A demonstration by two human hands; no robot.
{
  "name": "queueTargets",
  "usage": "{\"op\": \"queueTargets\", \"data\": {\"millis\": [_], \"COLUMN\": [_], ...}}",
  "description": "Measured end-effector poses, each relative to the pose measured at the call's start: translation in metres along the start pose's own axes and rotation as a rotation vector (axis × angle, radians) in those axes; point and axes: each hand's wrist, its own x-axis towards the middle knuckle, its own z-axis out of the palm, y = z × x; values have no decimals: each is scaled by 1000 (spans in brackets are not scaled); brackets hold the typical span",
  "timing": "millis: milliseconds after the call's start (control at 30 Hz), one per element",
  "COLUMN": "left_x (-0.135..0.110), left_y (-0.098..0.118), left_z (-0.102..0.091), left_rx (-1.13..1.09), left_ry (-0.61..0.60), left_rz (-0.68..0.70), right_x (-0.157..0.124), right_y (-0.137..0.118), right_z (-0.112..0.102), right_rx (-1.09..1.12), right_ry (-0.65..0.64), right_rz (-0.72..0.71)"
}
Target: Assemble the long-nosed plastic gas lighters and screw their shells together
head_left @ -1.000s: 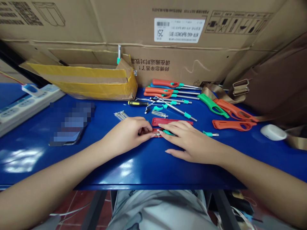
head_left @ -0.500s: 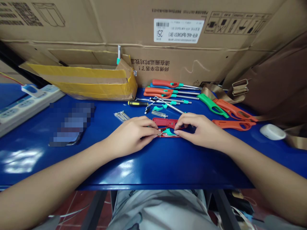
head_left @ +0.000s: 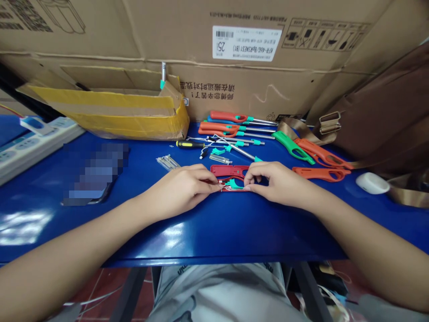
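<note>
My left hand (head_left: pixel 187 187) is closed at the left end of an opened red lighter casing half (head_left: pixel 228 189), its fingertips pressed on the casing and thin wires. My right hand (head_left: pixel 273 180) pinches the right end of the same half. Between the fingertips lies a teal trigger piece (head_left: pixel 232 183) with white and red wires around it. Just behind it rests the other red casing half (head_left: pixel 226 171), its right end hidden by my right hand. Clear fuel tanks lie beyond: one tank (head_left: pixel 220 158) and a small pile of tanks (head_left: pixel 167 162).
Assembled lighters (head_left: pixel 217 129) lie at the back, with a screwdriver (head_left: pixel 189 144) and metal lighter tubes (head_left: pixel 243 152) nearer. Green (head_left: pixel 293 146) and orange casings (head_left: pixel 317 173) lie right. A yellow-taped box (head_left: pixel 117 118), phone (head_left: pixel 97 174) and power strip (head_left: pixel 36 143) stand left; a white object (head_left: pixel 372 183) sits far right.
The whole view has shifted slightly. Both hands stay at the ends of the red casing half; their fingertips have moved only a little.
</note>
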Motion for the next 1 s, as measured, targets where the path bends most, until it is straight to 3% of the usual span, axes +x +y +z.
{"op": "queueTargets", "data": {"millis": [433,700,1000], "left_x": [-2,0,0], "left_y": [-1,5,3], "left_z": [3,10,13], "left_rx": [48,102,123], "left_ry": [26,-93,-90], "left_rz": [-6,47,52], "right_x": [-3,-7,-9], "right_y": [-6,-11,-16], "right_z": [-6,-2,-3], "right_rx": [-130,-262,-339], "right_ry": [-17,54,-49], "right_rz": [-74,-242,-262]}}
